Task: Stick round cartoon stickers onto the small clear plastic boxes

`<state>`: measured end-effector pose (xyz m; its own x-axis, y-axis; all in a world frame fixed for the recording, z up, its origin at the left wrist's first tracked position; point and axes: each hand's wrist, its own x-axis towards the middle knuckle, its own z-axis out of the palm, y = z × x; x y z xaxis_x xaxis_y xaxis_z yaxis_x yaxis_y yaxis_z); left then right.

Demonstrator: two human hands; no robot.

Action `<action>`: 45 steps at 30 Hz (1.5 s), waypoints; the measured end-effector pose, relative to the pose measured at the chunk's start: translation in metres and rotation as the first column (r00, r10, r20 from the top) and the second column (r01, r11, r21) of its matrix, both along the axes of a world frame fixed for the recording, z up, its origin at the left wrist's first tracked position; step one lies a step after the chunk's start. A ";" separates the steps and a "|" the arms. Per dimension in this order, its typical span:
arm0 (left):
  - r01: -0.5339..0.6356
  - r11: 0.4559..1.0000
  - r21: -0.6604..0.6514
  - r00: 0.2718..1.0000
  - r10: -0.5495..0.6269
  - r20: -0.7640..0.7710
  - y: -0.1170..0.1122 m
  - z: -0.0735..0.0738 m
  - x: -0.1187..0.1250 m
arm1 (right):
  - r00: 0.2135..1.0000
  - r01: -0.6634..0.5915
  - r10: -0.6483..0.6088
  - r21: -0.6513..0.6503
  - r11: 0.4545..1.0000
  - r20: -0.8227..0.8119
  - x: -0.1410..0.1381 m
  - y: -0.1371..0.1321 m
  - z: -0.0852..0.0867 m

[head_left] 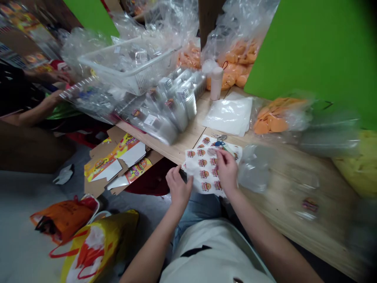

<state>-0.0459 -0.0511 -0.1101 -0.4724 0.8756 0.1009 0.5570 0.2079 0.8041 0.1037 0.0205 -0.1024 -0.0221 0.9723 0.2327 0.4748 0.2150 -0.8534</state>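
Observation:
A white sheet of burger stickers (pixel 203 163) lies at the table's front edge, partly overhanging it, on top of another such sheet. My left hand (pixel 178 186) is at its left edge, thumb over the paper and fingers curled beside it. Over the upper right of the sheet, my right hand (pixel 228 173) has thumb and forefinger pinched together at a small greyish sticker (pixel 212 151), slightly blurred. A bunch of keys (pixel 220 137) rests just beyond the fingertips. Right of the sheet are clear plastic packs (pixel 255 167) and a clear pack with a burger sticker (pixel 310 204).
A white basket (pixel 135 74) stands behind rows of clear packs (pixel 165 114). Further right are a pink tumbler (pixel 216 83), white bags (pixel 228 114) and bagged orange pieces (pixel 272 118). Flattened printed cartons (pixel 118 165) and bags (pixel 100 243) sit lower left. Another person's arm (pixel 38 108) shows at left.

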 end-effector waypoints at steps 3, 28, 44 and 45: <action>0.246 0.965 -0.093 0.843 -0.166 0.511 0.012 0.030 0.020 | 0.996 -0.074 0.057 0.270 0.960 0.072 0.027 -0.027 0.014; 0.903 0.393 0.174 0.390 -0.919 0.053 0.071 0.001 0.128 | 0.980 0.037 -0.117 -0.427 0.904 -0.162 0.153 -0.007 0.027; 0.905 0.385 0.183 0.379 -0.923 0.070 0.069 0.005 0.125 | 1.000 -0.010 0.009 -0.354 0.935 -0.003 0.157 -0.008 0.026; 0.906 0.381 0.183 0.375 -0.924 0.070 0.069 0.005 0.125 | 1.000 -0.012 0.013 -0.350 0.937 0.000 0.157 -0.008 0.026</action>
<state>0.0788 0.0183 -0.1053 0.5965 0.7701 0.2261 0.2398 -0.4399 0.8655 0.2608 0.0124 -0.0763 -0.0347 0.9919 -0.1224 0.4761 -0.0913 -0.8746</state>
